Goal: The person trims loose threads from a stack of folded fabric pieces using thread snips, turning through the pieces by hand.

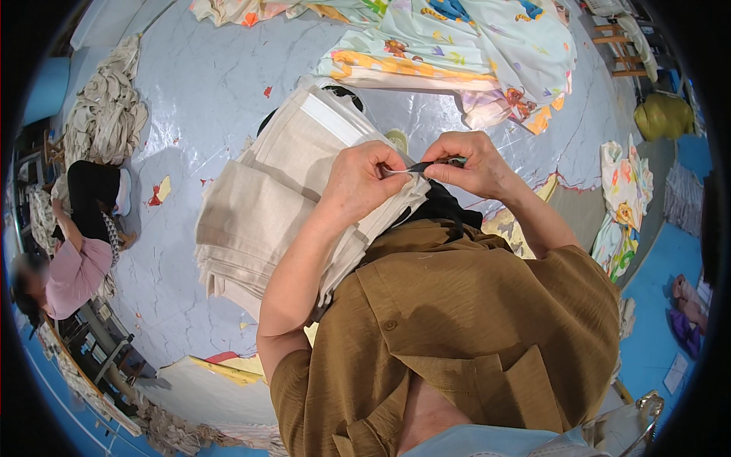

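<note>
Over my lap lies a stack of beige cloth panels (pixel 266 190), folded and layered, with a white strip (pixel 327 118) along the far edge. My left hand (pixel 362 179) is closed in a pinch at the right edge of the stack, on what looks like a thin white thread. Close beside it, my right hand (pixel 476 164) grips small dark thread snips (pixel 421 166). Their tip points left and almost meets my left fingertips. Fingers partly cover the handle of the snips.
Printed pale-green cloth (pixel 457 53) is heaped on the floor ahead. A beige cloth pile (pixel 106 107) lies at far left, near a seated person in pink (pixel 80 278). Another printed cloth (pixel 624 206) and an olive bundle (pixel 664 116) are at right.
</note>
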